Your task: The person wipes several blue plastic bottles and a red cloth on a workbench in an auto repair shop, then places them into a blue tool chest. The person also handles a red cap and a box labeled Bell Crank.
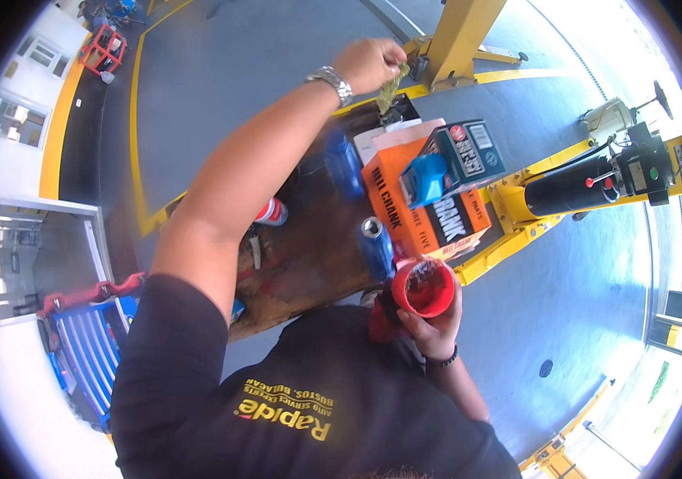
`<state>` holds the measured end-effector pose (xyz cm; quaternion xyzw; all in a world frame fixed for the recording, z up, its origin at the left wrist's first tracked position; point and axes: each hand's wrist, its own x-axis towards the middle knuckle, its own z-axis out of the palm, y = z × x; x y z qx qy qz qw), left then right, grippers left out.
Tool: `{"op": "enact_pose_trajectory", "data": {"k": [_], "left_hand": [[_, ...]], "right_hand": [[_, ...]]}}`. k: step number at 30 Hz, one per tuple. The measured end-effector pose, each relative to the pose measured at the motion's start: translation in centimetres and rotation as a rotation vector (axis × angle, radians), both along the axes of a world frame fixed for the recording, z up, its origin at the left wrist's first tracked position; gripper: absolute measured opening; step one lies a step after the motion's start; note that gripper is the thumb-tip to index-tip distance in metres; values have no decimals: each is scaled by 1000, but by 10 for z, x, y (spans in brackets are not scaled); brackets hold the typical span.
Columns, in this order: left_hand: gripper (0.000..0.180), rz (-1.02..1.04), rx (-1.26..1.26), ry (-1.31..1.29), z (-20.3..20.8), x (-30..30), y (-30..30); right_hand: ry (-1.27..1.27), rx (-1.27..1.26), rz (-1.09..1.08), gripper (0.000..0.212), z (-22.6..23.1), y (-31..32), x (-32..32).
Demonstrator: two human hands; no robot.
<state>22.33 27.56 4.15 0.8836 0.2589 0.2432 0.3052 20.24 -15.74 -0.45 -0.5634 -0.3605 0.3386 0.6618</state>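
Note:
My left hand (366,67), with a metal watch at its wrist, is stretched out past the far side of the workbench. Its fingers are pinched on a crumpled olive-green wrapper or rag (389,92) that hangs down over a dark box. Close to my body, my right hand (439,329) grips a red cup-shaped container (436,297). The mouth of the container faces up, and dark greasy residue shows inside. Just beyond it stands a blue can (375,246). An orange carton (401,195) is farther on, with a blue plastic piece (426,177) on top.
A dark green box (472,152) rests on the orange carton. On the stained wooden bench (309,259) are a red-and-white can (274,212) and a blue bottle (344,164). Yellow lift post (464,40) and lift arms stand right. A blue tool chest (97,351) is at left.

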Motion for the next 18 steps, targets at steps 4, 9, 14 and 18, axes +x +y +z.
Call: {"op": "enact_pose_trajectory", "data": {"k": [4,9,14,18], "left_hand": [[18,-81,45,180,-73,71,35],[24,-271,135,560,-134,106,45],[29,-246,423,1049,-88,85,29],[38,-77,295,304,1,2,-7]], "right_hand": [[-17,-10,-28,90,4,-6,31],[-86,28,9,89,6,0,61],[-116,67,137,85,10,16,65],[-212,13,235,85,8,38,45]]}}
